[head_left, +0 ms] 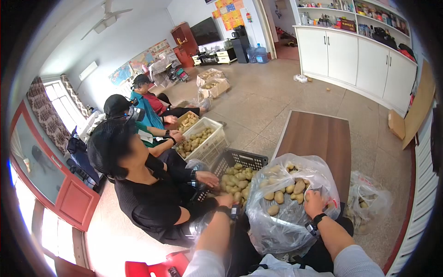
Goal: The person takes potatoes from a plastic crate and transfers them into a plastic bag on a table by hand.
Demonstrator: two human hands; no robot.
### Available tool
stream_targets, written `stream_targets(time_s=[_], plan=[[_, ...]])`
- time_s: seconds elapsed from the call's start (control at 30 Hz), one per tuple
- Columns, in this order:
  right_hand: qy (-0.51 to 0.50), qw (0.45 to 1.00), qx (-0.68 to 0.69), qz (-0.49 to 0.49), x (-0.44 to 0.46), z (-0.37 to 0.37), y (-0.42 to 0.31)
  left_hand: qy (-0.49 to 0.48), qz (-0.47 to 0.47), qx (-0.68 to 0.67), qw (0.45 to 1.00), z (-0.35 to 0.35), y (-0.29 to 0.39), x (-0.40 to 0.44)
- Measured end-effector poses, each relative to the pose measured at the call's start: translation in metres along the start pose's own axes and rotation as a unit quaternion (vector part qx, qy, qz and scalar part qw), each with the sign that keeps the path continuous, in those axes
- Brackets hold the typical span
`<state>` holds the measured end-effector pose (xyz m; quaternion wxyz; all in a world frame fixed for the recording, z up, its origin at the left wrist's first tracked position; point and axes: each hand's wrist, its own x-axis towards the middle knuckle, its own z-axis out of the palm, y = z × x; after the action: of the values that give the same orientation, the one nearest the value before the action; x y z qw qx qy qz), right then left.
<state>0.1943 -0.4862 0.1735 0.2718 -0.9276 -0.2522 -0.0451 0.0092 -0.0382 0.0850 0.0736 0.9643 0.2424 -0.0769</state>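
Observation:
A large clear plastic bag [286, 227] stands wide open in front of me with potatoes [278, 197] inside. At its right side is my right hand [315, 203], fingers curled beside the potatoes; what they hold is hidden. To the left, my left hand [224, 200] reaches to the near edge of a black crate [253, 157] of potatoes [236, 179]. Its fingers are mostly hidden, so its grip does not show. A co-worker's hand [207, 179] hovers at the same crate's left side.
Co-workers sit in a row on my left by a white crate [214, 150] of potatoes. A brown board [318, 138] lies beyond the bag. Another plastic bag [369, 198] rests on the floor at right. A red stool [157, 267] is at lower left; white cabinets [344, 57] line the back.

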Motion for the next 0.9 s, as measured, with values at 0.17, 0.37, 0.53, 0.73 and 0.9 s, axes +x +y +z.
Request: stream_targets(time_s=[0.17, 0.37, 0.53, 0.73, 0.9], plan=[[0.055, 0.984, 0.169, 0.011, 0.007, 0.022, 0.011, -0.021, -0.085, -0.441, 0.893, -0.066, 0.076, -0.030], [0.004, 0.911, 0.362, 0.198, 0.005, -0.004, -0.014, -0.068, -0.188, -0.763, 0.615, -0.085, 0.118, -0.039], [0.005, 0.825, 0.528, 0.201, 0.010, -0.006, -0.015, -0.093, -0.164, -0.749, 0.635, -0.098, 0.138, -0.043], [-0.166, 0.705, 0.662, 0.193, 0.022, -0.018, -0.005, -0.154, -0.091, -0.742, 0.647, -0.089, 0.154, -0.042], [-0.187, 0.627, 0.709, 0.263, 0.026, 0.001, 0.003, -0.166, -0.100, -0.706, 0.682, -0.119, 0.205, -0.066]])
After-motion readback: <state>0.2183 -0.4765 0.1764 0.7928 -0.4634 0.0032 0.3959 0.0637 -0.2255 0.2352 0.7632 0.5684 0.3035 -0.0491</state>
